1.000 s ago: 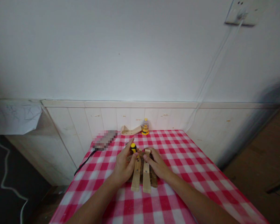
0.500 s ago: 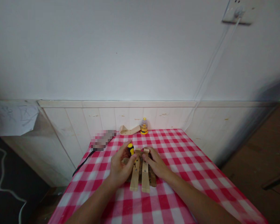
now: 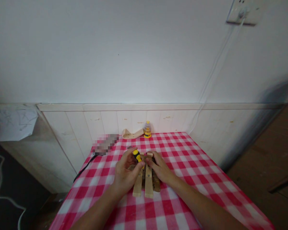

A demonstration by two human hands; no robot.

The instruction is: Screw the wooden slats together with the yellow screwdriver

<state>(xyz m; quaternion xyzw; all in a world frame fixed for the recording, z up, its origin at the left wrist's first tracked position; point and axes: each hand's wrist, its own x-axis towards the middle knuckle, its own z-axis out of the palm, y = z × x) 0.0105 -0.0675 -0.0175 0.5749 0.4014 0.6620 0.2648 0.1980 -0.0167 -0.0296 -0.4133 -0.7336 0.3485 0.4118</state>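
Observation:
In the head view my left hand [image 3: 124,172] is closed around a small yellow and black screwdriver [image 3: 137,155], its handle leaning up and away to the left. The tip of the tool is hidden low among the wood. Two pale wooden strips lie side by side over a dark brown wooden block [image 3: 156,183]; the left strip [image 3: 137,187] is under my left hand. On the right strip [image 3: 148,187] a small screw head shows. My right hand [image 3: 160,167] grips the far end of that right strip, thumb on top.
A red and white checked cloth [image 3: 182,198] covers the table. Against the wall stand a bent wooden piece [image 3: 132,134] and a yellow-based screwdriver bit holder [image 3: 147,130]. Several small screws [image 3: 130,147] lie beyond my left hand. A blurred-out object [image 3: 107,145] with a black cord lies left.
My left hand has shifted slightly right with the screwdriver, whose handle now leans more. Small screws behind that hand have come into view. The right hand stays on the strip.

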